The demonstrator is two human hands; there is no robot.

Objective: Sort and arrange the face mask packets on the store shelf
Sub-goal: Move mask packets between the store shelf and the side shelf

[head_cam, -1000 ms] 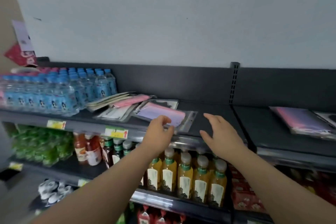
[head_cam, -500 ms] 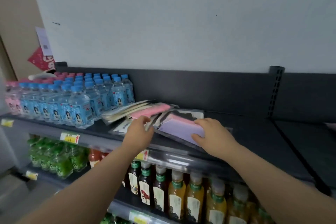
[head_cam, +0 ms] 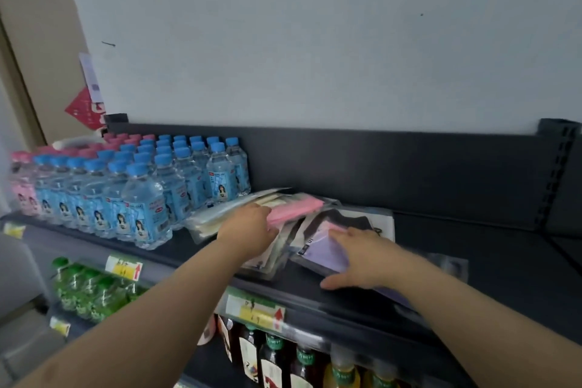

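Presently, the purple packet (head_cam: 324, 253) is pressed flat at the near edge of the shelf (head_cam: 519, 277) by the right hand (head_cam: 362, 258), fingers spread. The pink packet (head_cam: 294, 210) is touched by the left hand (head_cam: 248, 230), finger state indiscernible. Packets could be slid off that edge by a hard push.

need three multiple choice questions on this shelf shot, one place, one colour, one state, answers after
1. Where do the blue-capped water bottles stand, relative to the mask packets?
A) left of them
B) right of them
C) on the shelf below

2. What colour is the packet under the right hand?
A) green
B) purple
C) orange

3. How is the right hand?
A) gripping a bottle
B) hanging below the shelf
C) resting flat on the packet

Answers: 1 A, they fill the shelf's left end; 2 B, purple shows beside the fingers; 3 C, its fingers lie straight on the packet.
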